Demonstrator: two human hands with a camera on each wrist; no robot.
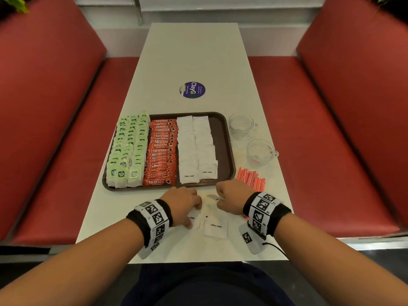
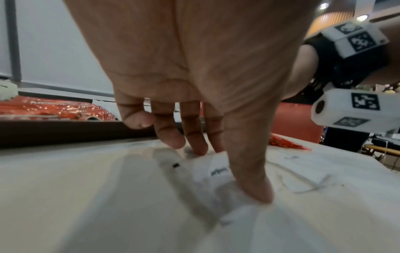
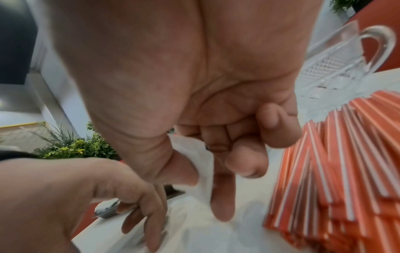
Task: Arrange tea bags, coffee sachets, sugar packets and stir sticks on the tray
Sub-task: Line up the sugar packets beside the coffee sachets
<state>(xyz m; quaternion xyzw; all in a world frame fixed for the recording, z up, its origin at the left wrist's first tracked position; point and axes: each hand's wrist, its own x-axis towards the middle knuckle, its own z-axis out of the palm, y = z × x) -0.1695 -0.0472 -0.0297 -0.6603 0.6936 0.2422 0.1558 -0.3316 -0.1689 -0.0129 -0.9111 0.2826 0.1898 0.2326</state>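
The brown tray (image 1: 222, 138) holds rows of green tea bags (image 1: 128, 151), orange coffee sachets (image 1: 162, 151) and two columns of white sugar packets (image 1: 196, 146). A bare strip runs along its right side. Both hands are on the table just in front of the tray. My left hand (image 1: 194, 215) (image 2: 225, 172) pinches a white sugar packet (image 2: 216, 172) between thumb and fingers, against the tabletop. My right hand (image 1: 220, 200) (image 3: 203, 181) pinches another sugar packet (image 3: 194, 150) between thumb and index finger. One more loose sugar packet (image 1: 215, 227) lies flat between my wrists.
A pile of orange stir sticks (image 1: 251, 178) (image 3: 346, 171) lies on the table right of the tray's front corner. Two glass cups (image 1: 240, 125) (image 1: 260, 152) stand beyond it. A round purple sticker (image 1: 192, 90) is further back. Red benches flank the table.
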